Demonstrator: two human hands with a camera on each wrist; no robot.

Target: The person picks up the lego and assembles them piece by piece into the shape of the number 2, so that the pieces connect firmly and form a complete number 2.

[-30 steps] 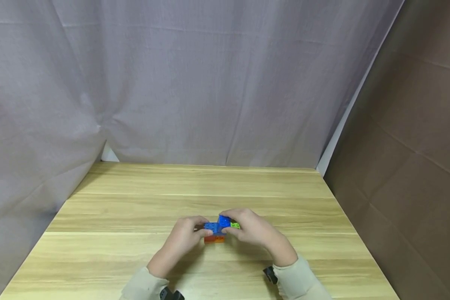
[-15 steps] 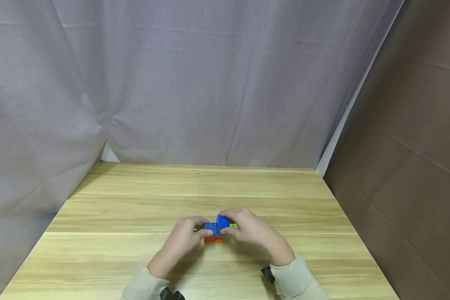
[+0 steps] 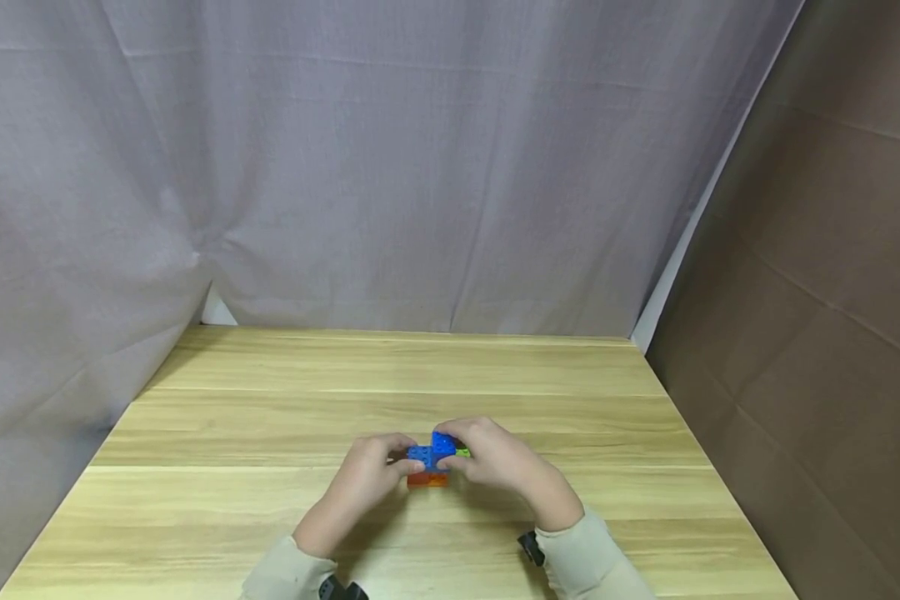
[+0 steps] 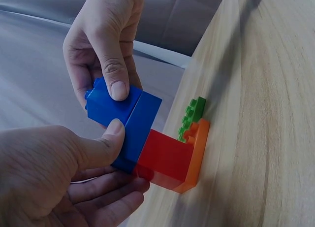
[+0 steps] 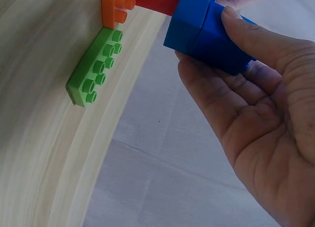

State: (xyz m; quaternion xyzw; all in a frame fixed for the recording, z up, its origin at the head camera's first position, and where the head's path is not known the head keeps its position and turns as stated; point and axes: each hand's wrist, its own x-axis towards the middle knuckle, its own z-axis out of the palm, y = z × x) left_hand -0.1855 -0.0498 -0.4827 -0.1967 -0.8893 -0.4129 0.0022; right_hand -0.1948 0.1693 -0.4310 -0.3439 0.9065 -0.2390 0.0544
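Note:
In the left wrist view, a stack on the table has an orange brick (image 4: 198,155) at the bottom, a red brick (image 4: 165,158) on it and a long blue brick (image 4: 142,126) above. My left hand (image 3: 369,473) holds this long blue brick between thumb and fingers. Over its right part sits another blue brick (image 4: 109,103), which my right hand (image 3: 498,457) pinches between thumb and fingers. The two blue bricks meet along a thin seam in the right wrist view. A green brick (image 5: 96,69) lies on the table beside the orange one, partly covered by the right hand in the head view.
A wooden table (image 3: 255,417) extends around the hands. Grey cloth (image 3: 345,167) hangs behind it, and a brown cloth (image 3: 810,292) hangs along the right side. Dark wrist devices (image 3: 342,589) show at both sleeves.
My right hand has shifted slightly left with the upper blue brick, over the long blue one. The left hand and the stack stay nearly in place.

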